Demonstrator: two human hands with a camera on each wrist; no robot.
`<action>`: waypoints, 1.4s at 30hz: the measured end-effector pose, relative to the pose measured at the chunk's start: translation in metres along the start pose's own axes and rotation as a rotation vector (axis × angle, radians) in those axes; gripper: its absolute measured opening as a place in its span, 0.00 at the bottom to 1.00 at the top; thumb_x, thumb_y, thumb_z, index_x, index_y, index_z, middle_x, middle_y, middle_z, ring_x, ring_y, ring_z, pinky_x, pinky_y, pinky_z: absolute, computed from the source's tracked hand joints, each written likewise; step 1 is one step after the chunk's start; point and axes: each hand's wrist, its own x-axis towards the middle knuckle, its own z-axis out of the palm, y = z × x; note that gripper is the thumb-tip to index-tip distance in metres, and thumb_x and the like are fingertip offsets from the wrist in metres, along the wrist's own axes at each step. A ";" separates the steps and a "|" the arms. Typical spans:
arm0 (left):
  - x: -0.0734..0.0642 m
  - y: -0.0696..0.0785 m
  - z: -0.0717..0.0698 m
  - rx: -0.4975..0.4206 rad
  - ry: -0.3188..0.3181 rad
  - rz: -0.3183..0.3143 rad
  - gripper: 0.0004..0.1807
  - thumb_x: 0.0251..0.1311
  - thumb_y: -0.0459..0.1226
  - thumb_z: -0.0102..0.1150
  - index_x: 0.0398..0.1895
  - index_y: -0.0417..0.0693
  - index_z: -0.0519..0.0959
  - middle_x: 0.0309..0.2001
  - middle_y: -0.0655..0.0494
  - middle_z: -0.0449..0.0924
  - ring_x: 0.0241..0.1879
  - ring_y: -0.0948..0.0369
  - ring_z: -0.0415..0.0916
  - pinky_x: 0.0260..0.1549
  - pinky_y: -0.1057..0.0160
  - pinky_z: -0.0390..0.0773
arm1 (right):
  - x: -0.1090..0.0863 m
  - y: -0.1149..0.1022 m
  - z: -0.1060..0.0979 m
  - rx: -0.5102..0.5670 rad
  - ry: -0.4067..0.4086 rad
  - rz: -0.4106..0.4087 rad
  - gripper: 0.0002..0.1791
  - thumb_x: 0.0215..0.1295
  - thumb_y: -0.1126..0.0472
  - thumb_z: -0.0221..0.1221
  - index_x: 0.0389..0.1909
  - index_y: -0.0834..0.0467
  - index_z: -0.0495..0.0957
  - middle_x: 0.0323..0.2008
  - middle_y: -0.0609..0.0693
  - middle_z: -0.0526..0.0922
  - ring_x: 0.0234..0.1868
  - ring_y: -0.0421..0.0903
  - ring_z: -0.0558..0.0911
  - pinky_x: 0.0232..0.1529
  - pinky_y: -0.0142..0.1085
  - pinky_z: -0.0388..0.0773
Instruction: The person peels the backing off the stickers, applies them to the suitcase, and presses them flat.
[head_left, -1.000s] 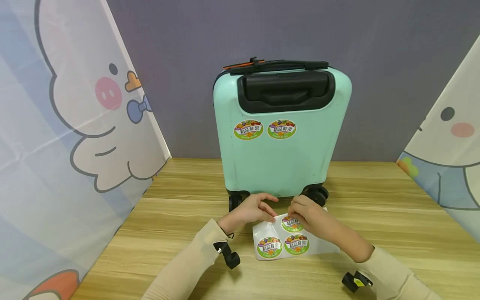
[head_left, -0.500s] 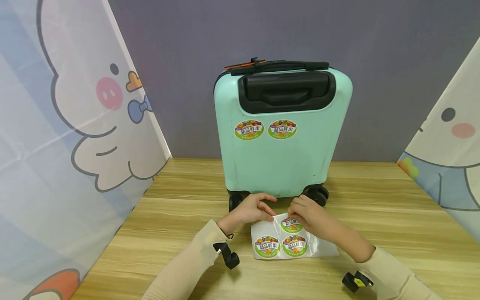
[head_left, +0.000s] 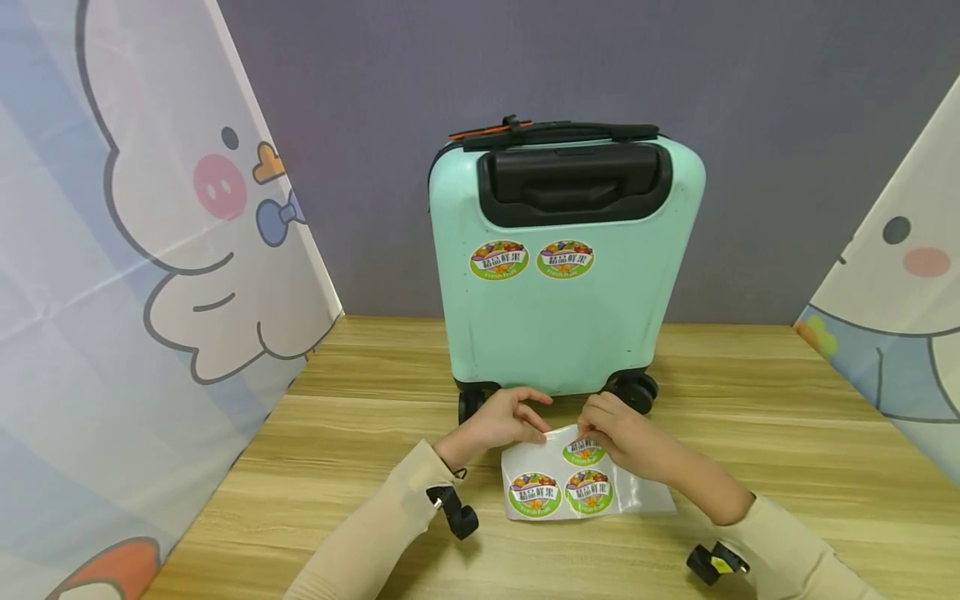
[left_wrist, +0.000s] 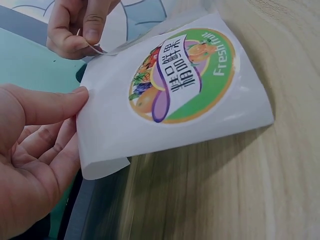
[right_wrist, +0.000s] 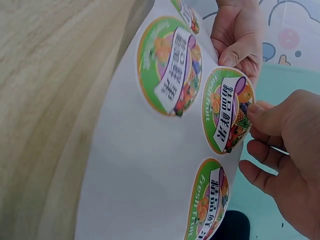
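Observation:
A white sticker sheet [head_left: 555, 450] with oval fruit stickers lies at a tilt in front of the suitcase, its far edge raised. My left hand [head_left: 501, 423] pinches that far edge near the left corner, thumb on top, as the left wrist view shows of the sheet [left_wrist: 107, 130]. At the same edge my right hand [head_left: 628, 437] pinches the rim of the upper fruit sticker [head_left: 583, 452] between thumb and index finger. In the right wrist view the thumb covers part of this fruit sticker [right_wrist: 220, 107]. Two fruit stickers [head_left: 535, 497] sit along the near side.
A mint-green suitcase [head_left: 555, 325] stands upright on the wooden table [head_left: 375, 358] just behind the hands, with two fruit stickers [head_left: 499, 261] on its shell. Its black wheels [head_left: 632, 390] are close to the fingers. Printed cloths [head_left: 187, 250] flank the table, and a grey wall rises behind.
The sticker sheet has shifted slightly to the left, its near stickers with it. Both hands keep nearly the same place and grip.

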 end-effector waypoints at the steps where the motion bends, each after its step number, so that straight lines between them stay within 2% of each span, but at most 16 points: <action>1: 0.000 0.000 0.000 0.001 0.002 0.000 0.30 0.53 0.20 0.67 0.62 0.32 0.72 0.35 0.42 0.87 0.34 0.58 0.85 0.32 0.69 0.79 | 0.000 0.000 0.000 0.000 0.005 -0.004 0.22 0.45 0.80 0.69 0.31 0.55 0.72 0.32 0.42 0.70 0.36 0.39 0.69 0.37 0.31 0.68; 7: -0.001 -0.001 -0.001 -0.001 0.007 -0.013 0.31 0.53 0.20 0.66 0.63 0.31 0.72 0.35 0.43 0.87 0.33 0.59 0.84 0.29 0.70 0.76 | 0.001 0.000 0.000 -0.002 0.005 -0.012 0.20 0.47 0.80 0.67 0.31 0.55 0.71 0.31 0.43 0.69 0.35 0.39 0.68 0.36 0.29 0.67; 15: -0.001 -0.003 -0.001 -0.003 0.011 -0.018 0.31 0.53 0.20 0.66 0.63 0.33 0.72 0.35 0.43 0.87 0.33 0.58 0.84 0.31 0.69 0.77 | 0.000 -0.003 -0.002 -0.012 -0.013 0.058 0.21 0.46 0.80 0.69 0.31 0.54 0.72 0.30 0.40 0.72 0.32 0.36 0.69 0.32 0.33 0.71; 27: 0.000 -0.003 -0.002 -0.016 0.011 -0.019 0.32 0.53 0.19 0.66 0.63 0.32 0.71 0.35 0.43 0.87 0.33 0.58 0.84 0.32 0.68 0.80 | 0.003 -0.006 -0.003 0.026 -0.014 0.111 0.18 0.51 0.79 0.67 0.33 0.56 0.74 0.30 0.41 0.74 0.31 0.34 0.71 0.29 0.28 0.73; 36: -0.001 -0.005 -0.002 -0.005 0.015 -0.018 0.32 0.53 0.20 0.67 0.63 0.33 0.72 0.35 0.43 0.87 0.33 0.58 0.84 0.33 0.68 0.80 | 0.003 -0.005 -0.002 0.051 -0.017 0.115 0.17 0.52 0.80 0.66 0.34 0.58 0.76 0.31 0.43 0.76 0.31 0.34 0.73 0.29 0.28 0.75; 42: -0.001 -0.005 -0.002 0.027 0.022 -0.017 0.31 0.53 0.20 0.67 0.63 0.34 0.72 0.34 0.44 0.87 0.33 0.58 0.84 0.33 0.67 0.81 | 0.002 -0.003 -0.001 0.057 0.014 0.102 0.16 0.50 0.81 0.66 0.34 0.59 0.79 0.31 0.43 0.77 0.31 0.34 0.75 0.30 0.25 0.75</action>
